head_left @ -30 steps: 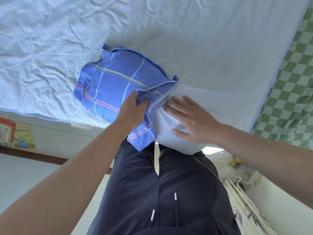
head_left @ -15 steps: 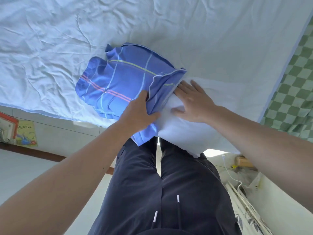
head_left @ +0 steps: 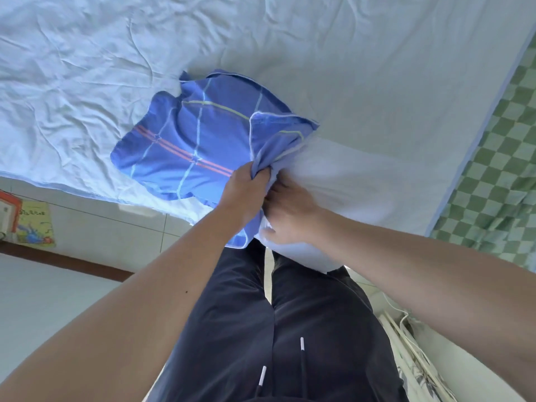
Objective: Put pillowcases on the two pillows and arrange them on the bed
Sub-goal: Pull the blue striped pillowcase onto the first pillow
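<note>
Step in hand: the person is working the blue plaid pillowcase onto the white pillow, and the job is looking roughly half done.
Left hand: the left hand is bunching the pillowcase's open hem in a tight fist, fingers curled fully round the gathered cloth, so the mouth is staying wide and taut for the pillow to slide in.
Right hand: the right hand is lying on the bare end of the pillow right beside the left hand; its fingers are bending into the stuffing, though whether they are pinching it or only pressing is hard to tell from this angle.
Pillow: it is lying across the near edge of the bed, its far half filling the case, its near end overhanging towards the person's dark trousers.
Pillowcase: it is lying rumpled on the pale blue sheet, one flap of the hem folding back over the top.
Why this hold: one hand is anchoring cloth while the other is feeding the filling, which is keeping the case from riding along with the pillow.
Nearby: a green checked cloth is hanging beside the mattress, and a picture book is lying on the floor.
Second pillow: not in view.
</note>
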